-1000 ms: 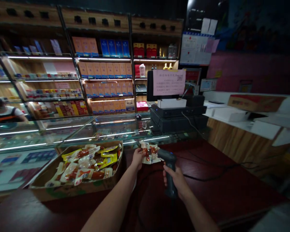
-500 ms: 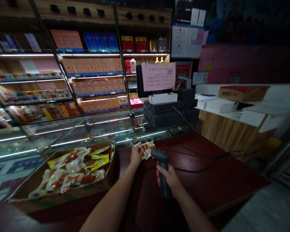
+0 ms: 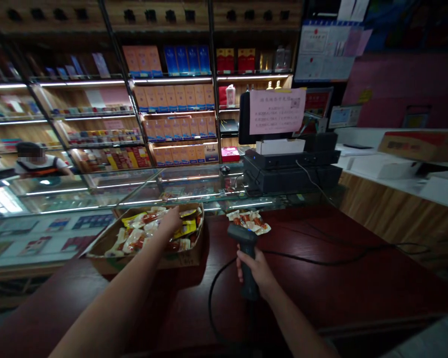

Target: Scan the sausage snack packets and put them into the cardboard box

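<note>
My left hand point(image 3: 169, 222) reaches into a cardboard box point(image 3: 149, 262) and rests on the sealed snack packets point(image 3: 145, 233) heaped inside, many with yellow or clear wrappers. It shows no clear hold on a packet. My right hand point(image 3: 256, 271) grips the handle of a black handheld barcode scanner point(image 3: 242, 236), with its head tipped towards a clear packet of red snacks point(image 3: 249, 222). That packet lies on the dark red counter point(image 3: 313, 283), just beyond the scanner.
The scanner's black cord point(image 3: 210, 298) curves across the counter. Behind it stand a glass display case point(image 3: 179, 191), a monitor with a pink notice point(image 3: 277, 111), and stacked black equipment point(image 3: 291, 171). Stocked shelves fill the back wall. A person point(image 3: 37, 161) appears far left.
My left hand has left the packet on the counter and moved left into the box. The packet stays on the counter, and my view has swung slightly.
</note>
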`<state>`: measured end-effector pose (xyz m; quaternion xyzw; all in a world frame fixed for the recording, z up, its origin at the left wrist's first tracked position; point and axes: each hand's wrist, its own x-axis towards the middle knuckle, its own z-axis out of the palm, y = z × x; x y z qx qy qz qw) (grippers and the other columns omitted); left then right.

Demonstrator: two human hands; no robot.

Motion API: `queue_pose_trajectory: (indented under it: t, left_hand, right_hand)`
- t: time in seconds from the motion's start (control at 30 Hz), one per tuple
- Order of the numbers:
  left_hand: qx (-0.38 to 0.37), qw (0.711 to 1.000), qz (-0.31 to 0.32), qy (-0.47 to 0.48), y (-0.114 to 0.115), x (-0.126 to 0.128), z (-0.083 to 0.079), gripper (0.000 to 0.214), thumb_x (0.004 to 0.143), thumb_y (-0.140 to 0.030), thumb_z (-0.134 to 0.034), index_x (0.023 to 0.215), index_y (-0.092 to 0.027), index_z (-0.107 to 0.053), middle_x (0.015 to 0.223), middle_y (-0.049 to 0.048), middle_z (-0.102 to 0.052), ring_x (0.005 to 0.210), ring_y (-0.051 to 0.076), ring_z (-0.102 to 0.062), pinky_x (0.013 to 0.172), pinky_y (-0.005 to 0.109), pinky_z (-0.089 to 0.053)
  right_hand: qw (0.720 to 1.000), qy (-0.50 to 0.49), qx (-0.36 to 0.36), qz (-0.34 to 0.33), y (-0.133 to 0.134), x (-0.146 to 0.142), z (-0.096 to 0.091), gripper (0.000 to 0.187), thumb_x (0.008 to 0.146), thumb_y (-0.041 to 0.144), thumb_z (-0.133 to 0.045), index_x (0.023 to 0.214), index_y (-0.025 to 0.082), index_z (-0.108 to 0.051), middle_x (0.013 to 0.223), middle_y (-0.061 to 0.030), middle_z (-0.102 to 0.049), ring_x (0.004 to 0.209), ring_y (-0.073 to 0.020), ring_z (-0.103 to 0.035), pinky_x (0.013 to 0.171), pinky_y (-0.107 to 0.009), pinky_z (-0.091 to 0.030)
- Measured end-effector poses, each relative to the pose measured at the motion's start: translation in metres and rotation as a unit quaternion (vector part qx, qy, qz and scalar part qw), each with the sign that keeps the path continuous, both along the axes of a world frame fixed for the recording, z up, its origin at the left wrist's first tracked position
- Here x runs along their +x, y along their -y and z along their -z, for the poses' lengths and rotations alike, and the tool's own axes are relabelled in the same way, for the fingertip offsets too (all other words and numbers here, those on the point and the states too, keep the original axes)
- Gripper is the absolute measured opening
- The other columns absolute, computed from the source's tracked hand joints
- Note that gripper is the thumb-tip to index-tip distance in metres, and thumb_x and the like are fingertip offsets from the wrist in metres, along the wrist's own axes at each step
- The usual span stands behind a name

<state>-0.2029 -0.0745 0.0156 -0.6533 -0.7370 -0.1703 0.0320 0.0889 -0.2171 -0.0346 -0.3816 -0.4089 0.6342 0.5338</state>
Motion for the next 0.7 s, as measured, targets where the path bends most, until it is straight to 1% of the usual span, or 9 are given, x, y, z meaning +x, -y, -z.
queue_pose_trajectory:
  t: [0.1,0.17,0.23,0.33,0.47,0.53,0.6,0.63,0.7]
  left_hand:
    - [-0.006,0.999,0.025,-0.039,-0.003,-0.007,0.011,0.047,0.073,-0.024,-0.059,0.119,-0.015,-0.056,0.114,0.0204,-0.062,0.108,0.031,-0.057,0.088,0.037,-0.041]
    - [0.006,0.998,0.031,-0.052,-0.003,-0.003,0.015,0.041,0.077,-0.025,-0.055,0.117,-0.019,-0.059,0.111,0.0174,-0.064,0.111,0.030,-0.055,0.090,0.038,-0.039]
    - [0.008,0.998,0.036,-0.057,-0.002,0.001,0.016,0.037,0.081,-0.022,-0.047,0.114,-0.021,-0.062,0.106,0.0158,-0.066,0.107,0.028,-0.057,0.090,0.037,-0.040]
    - [0.031,0.998,0.025,-0.055,0.005,0.004,0.009,0.041,0.082,-0.015,-0.038,0.113,-0.018,-0.064,0.102,0.0165,-0.067,0.097,0.027,-0.060,0.085,0.036,-0.042]
    - [0.119,0.993,-0.006,-0.019,0.021,0.006,-0.009,0.041,0.082,-0.016,-0.037,0.108,-0.017,-0.067,0.104,0.0167,-0.064,0.096,0.028,-0.059,0.082,0.037,-0.043]
    - [0.135,0.989,-0.018,0.057,0.029,0.007,-0.016,0.040,0.080,-0.016,-0.039,0.108,-0.018,-0.067,0.102,0.0153,-0.064,0.093,0.028,-0.060,0.081,0.037,-0.043]
    - [0.148,0.968,-0.013,0.200,0.036,0.009,-0.017,0.037,0.075,-0.015,-0.045,0.104,-0.018,-0.069,0.095,0.0126,-0.066,0.091,0.027,-0.060,0.081,0.037,-0.044]
    - [0.155,0.942,-0.001,0.296,0.039,0.010,-0.016,0.034,0.073,-0.015,-0.049,0.099,-0.018,-0.070,0.090,0.0109,-0.067,0.091,0.026,-0.060,0.080,0.036,-0.045]
    - [0.165,0.868,0.026,0.468,0.044,0.013,-0.011,0.026,0.068,-0.017,-0.055,0.089,-0.017,-0.071,0.084,0.0084,-0.068,0.089,0.024,-0.060,0.077,0.033,-0.048]
  right_hand:
    - [0.996,-0.044,0.019,-0.071,-0.004,-0.005,0.010,0.046,0.065,0.044,-0.070,0.097,0.016,-0.052,0.054,0.0049,-0.058,0.035,-0.0091,-0.049,0.034,-0.021,-0.041]
    - [0.991,-0.077,0.024,-0.107,-0.007,-0.002,0.017,0.046,0.065,0.042,-0.070,0.098,0.015,-0.054,0.055,0.0043,-0.059,0.035,-0.0086,-0.049,0.034,-0.020,-0.041]
    - [0.987,-0.102,0.025,-0.120,-0.009,0.002,0.022,0.045,0.065,0.039,-0.070,0.100,0.015,-0.054,0.056,0.0041,-0.059,0.035,-0.0083,-0.048,0.035,-0.020,-0.041]
    - [0.984,-0.122,0.024,-0.124,-0.008,0.006,0.024,0.044,0.066,0.036,-0.070,0.101,0.015,-0.055,0.057,0.0039,-0.059,0.036,-0.0083,-0.048,0.035,-0.020,-0.041]
    - [0.984,-0.126,0.021,-0.121,-0.008,0.004,0.026,0.045,0.066,0.037,-0.069,0.103,0.015,-0.055,0.058,0.0037,-0.059,0.036,-0.0083,-0.048,0.034,-0.020,-0.041]
    - [0.984,-0.122,0.020,-0.124,-0.008,0.002,0.027,0.046,0.066,0.038,-0.069,0.103,0.015,-0.055,0.057,0.0040,-0.058,0.036,-0.0082,-0.047,0.035,-0.020,-0.040]
    - [0.984,-0.118,0.023,-0.134,-0.009,0.001,0.028,0.047,0.066,0.038,-0.069,0.104,0.015,-0.054,0.057,0.0041,-0.057,0.036,-0.0084,-0.047,0.035,-0.021,-0.040]
    - [0.983,-0.117,0.026,-0.139,-0.009,0.001,0.028,0.047,0.066,0.038,-0.069,0.105,0.015,-0.054,0.057,0.0041,-0.057,0.036,-0.0085,-0.047,0.035,-0.021,-0.040]
    - [0.982,-0.116,0.034,-0.147,-0.008,0.000,0.027,0.046,0.067,0.037,-0.068,0.105,0.015,-0.054,0.057,0.0039,-0.057,0.036,-0.0086,-0.047,0.036,-0.021,-0.041]
